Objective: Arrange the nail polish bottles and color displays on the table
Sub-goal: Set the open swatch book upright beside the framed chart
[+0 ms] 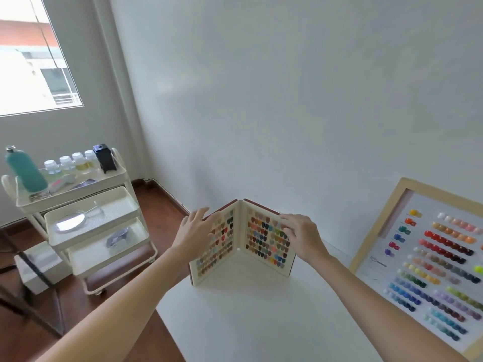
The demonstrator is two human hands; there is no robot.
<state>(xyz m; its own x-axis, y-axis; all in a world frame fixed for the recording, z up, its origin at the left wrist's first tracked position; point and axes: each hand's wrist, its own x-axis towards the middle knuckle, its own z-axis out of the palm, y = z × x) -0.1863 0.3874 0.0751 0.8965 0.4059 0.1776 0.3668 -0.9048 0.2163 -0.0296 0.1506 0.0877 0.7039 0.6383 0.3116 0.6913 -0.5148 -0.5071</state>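
Note:
A folding color swatch book (264, 241) stands upright and spread open in a V at the far corner of the white table (261, 317), its rows of colored nail tips facing me. My left hand (197, 231) lies against its left page with fingers spread. My right hand (300, 236) touches the upper part of its right page, fingers slightly curled. A large wood-framed color display (428, 259) leans against the wall at the right, filled with rows of glossy sample tips. No nail polish bottles show on the table.
A white three-tier cart (86, 205) stands left of the table, carrying a teal bottle (24, 171), several small jars (69, 162), a black box (104, 157) and a hand mirror (70, 222). A white wall backs the table; the floor is brown.

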